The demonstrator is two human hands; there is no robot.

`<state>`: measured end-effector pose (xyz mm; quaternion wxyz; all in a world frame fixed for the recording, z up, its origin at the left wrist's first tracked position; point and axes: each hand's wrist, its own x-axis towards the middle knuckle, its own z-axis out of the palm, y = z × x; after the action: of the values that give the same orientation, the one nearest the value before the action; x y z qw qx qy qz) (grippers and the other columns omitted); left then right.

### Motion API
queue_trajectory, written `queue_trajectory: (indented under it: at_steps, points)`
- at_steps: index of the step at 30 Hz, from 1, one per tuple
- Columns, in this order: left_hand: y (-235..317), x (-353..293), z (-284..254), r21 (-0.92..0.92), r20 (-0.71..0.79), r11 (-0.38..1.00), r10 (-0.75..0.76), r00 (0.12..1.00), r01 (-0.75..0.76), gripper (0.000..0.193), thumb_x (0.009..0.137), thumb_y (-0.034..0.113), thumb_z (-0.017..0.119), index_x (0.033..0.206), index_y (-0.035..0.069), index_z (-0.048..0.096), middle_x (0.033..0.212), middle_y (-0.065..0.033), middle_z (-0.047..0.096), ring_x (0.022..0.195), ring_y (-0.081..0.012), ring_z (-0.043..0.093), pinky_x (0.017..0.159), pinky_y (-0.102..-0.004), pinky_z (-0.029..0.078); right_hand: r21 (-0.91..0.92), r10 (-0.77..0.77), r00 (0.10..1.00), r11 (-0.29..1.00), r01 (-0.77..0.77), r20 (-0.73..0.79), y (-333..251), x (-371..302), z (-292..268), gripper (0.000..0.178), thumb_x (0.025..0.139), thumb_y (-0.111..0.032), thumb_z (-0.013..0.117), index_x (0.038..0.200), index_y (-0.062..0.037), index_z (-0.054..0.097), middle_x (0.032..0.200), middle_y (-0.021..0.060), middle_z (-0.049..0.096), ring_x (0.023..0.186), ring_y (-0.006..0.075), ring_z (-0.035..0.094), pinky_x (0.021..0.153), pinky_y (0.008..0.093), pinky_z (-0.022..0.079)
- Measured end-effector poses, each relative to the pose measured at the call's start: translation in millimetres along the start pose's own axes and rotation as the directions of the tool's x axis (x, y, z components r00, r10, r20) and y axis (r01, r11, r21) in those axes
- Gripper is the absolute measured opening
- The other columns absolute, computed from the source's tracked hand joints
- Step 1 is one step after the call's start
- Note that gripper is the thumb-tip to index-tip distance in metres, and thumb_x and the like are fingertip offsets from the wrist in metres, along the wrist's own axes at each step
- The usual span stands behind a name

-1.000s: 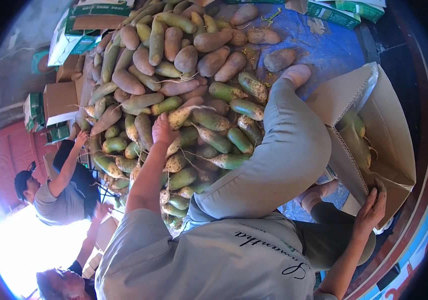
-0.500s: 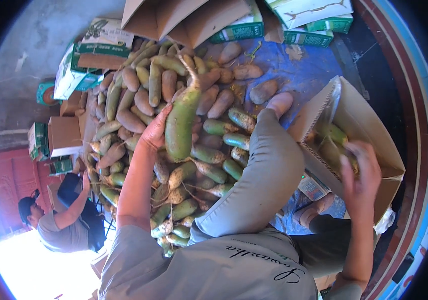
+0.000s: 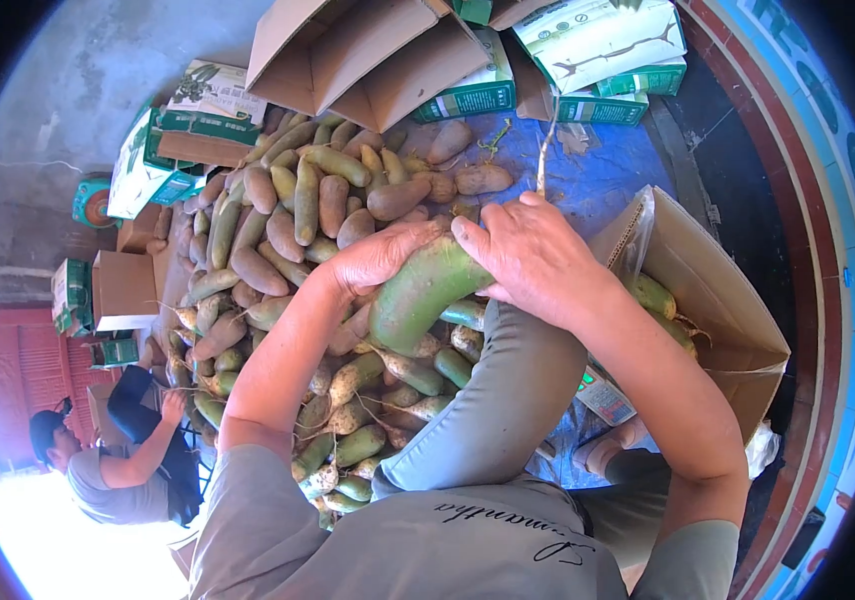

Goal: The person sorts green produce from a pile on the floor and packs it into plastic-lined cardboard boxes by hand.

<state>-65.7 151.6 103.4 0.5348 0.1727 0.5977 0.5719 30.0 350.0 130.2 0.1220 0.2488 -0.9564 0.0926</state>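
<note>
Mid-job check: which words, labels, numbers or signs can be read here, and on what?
Grey shirt: dark cursive lettering on the front, not copied here.
Upper-left white-and-green box: printed characters beside a plant picture, too blurred to read surely.
Upper-right white-and-green box: fine print, too small to read.
Small device with green-lit display: too small to read.

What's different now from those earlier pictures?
The left hand has lifted a big green radish off the pile. The right hand has left the carton and moved leftward to the same radish, so both hands now hold it. The carton still stands open at the right with radishes inside.
</note>
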Motion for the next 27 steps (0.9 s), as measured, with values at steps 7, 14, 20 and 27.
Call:
queue_trajectory:
  at_steps: [7,14,20,27]
  points:
    - [-1.9,7.3,-18.6,0.222,0.054,0.966,0.124,0.991,-0.133,0.04,0.094,0.033,0.041,0.113,0.0,0.051,0.106,-0.0093,0.056,0.095,-0.0141,0.054,0.085,-0.0284,0.044,-0.072,0.004,0.996,0.997,-0.01,-0.086,3.8,-3.8,-16.1,0.046,0.061,-0.022,0.072,0.098,-0.005,0.051,0.076,0.0076,0.055,0.074,0.0215,0.058,0.071,0.0355,0.041]
    - [14.5,-11.4,15.6,-0.277,-0.3,0.922,0.183,0.936,-0.269,0.045,0.095,0.037,0.037,0.12,0.001,0.045,0.105,-0.0095,0.057,0.087,-0.0157,0.059,0.079,-0.0269,0.046,0.063,0.369,0.92,0.929,-0.364,-0.128,29.0,-24.0,-46.3,0.049,0.061,-0.03,0.074,0.095,-0.0023,0.052,0.074,0.0132,0.058,0.071,0.0281,0.059,0.065,0.0382,0.046]
    - [41.4,19.7,59.0,0.237,-0.64,0.919,0.393,0.66,-0.316,0.038,0.096,0.034,0.033,0.094,0.003,0.057,0.061,0.0014,0.051,0.048,-0.0052,0.042,0.042,-0.0187,0.032,0.163,0.53,0.846,0.841,-0.515,-0.063,41.8,-50.8,-73.7,0.055,0.064,-0.04,0.071,0.096,0.0005,0.052,0.075,0.0194,0.06,0.071,0.0331,0.06,0.063,0.0412,0.047]
    - [80.4,62.4,104.0,0.56,-0.275,0.766,0.531,0.801,-0.315,0.019,0.089,0.008,0.044,0.099,-0.001,0.058,0.066,-0.002,0.055,0.05,-0.0062,0.046,0.045,-0.0207,0.037,0.271,0.676,0.718,0.731,-0.627,-0.164,48.1,-138.8,-134.4,0.05,0.063,-0.037,0.073,0.09,-0.0006,0.053,0.074,0.0201,0.059,0.072,0.037,0.058,0.062,0.0429,0.045]
